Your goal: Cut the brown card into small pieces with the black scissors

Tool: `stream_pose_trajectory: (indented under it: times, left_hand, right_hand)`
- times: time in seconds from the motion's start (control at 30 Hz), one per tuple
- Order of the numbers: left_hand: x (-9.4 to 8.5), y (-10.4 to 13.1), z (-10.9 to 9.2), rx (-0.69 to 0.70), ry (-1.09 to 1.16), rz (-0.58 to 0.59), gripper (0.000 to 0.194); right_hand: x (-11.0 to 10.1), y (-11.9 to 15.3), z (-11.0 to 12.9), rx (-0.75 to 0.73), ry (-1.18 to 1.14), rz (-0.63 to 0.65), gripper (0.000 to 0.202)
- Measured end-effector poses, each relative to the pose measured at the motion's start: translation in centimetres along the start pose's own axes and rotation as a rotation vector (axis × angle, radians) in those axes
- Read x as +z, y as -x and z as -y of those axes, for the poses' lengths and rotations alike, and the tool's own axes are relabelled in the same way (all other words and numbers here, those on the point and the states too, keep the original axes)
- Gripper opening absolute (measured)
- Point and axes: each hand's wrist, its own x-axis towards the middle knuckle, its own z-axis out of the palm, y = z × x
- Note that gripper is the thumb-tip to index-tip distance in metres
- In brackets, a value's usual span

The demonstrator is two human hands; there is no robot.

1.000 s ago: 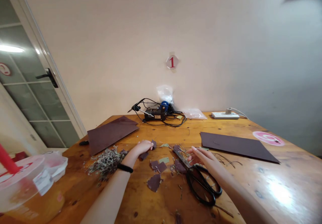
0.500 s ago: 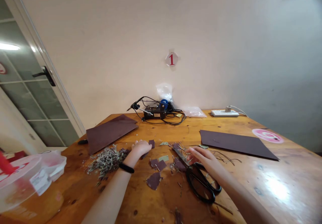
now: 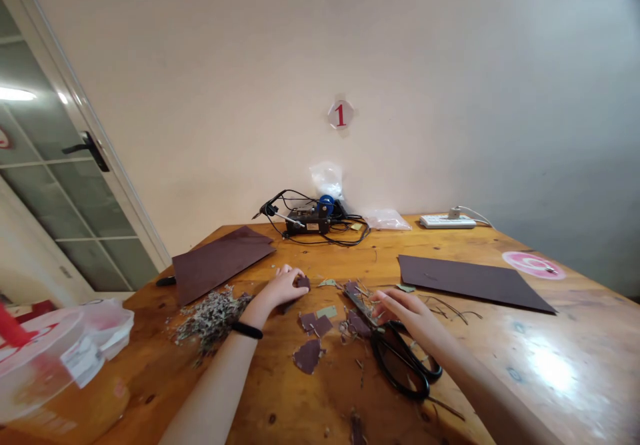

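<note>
My left hand, with a black band at the wrist, has its thumb and fingers bent around a small dark brown paper scrap. Another dark piece lies partly hidden beneath that hand. My right hand rests loosely beside the black-handled scissors, fingers apart, gripping nothing that I can see. The scissors lie on the table, blades pointing away over scraps and stem bits. Between my hands are several brown paper scraps and a pale green paper piece. Dried flowers are heaped left of my left wrist.
Large brown sheets lie at the back left, another brown sheet at the right. Behind them are a black device with cables, a plastic bag and a power strip. A plastic tub stands front left.
My left hand has shifted slightly right and away from me, its fingers now farther over the brown paper scrap. My right hand and the scissors have stayed nearly in place.
</note>
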Motion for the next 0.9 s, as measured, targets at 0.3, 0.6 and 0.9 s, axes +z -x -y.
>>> stream_pose_trajectory:
  times: [0.3,0.6,0.9]
  left_hand:
    - [0.37,-0.27,0.46,-0.017,0.038,0.019,0.037]
    - [0.82,-0.51,0.63,-0.015,0.130,0.018,0.034]
    - [0.55,-0.62,0.37,-0.039,0.165,0.041,0.027]
  right_hand:
    - [-0.11,-0.05,-0.53,-0.003,0.008,0.002,0.048]
    - [-0.19,-0.04,-0.04,-0.017,0.042,-0.005,0.050]
    - [-0.38,-0.26,-0.40,-0.025,0.082,-0.035,0.051]
